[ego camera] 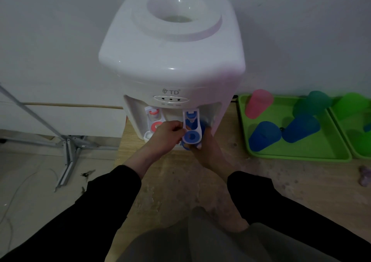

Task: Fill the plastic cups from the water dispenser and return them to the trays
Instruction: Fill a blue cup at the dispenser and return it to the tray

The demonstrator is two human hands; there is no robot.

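Note:
A white water dispenser (170, 60) stands on a wooden floor against the wall. My left hand (166, 135) pinches the edge of its blue tap lever (190, 125). Under that tap my right hand (202, 147) grips a blue plastic cup (203, 128), mostly hidden behind the lever. A red tap (155, 119) sits to the left of the blue one. To the right, a green tray (297, 155) holds a pink cup (258, 104), two blue cups (265, 135) (301, 128) and a teal cup (313, 103).
A second green tray (361, 153) with a green cup (353, 103) lies at the far right edge. A metal stand (66, 151) and a loose cable (24, 183) are on the tiled floor to the left. My knees fill the bottom of the view.

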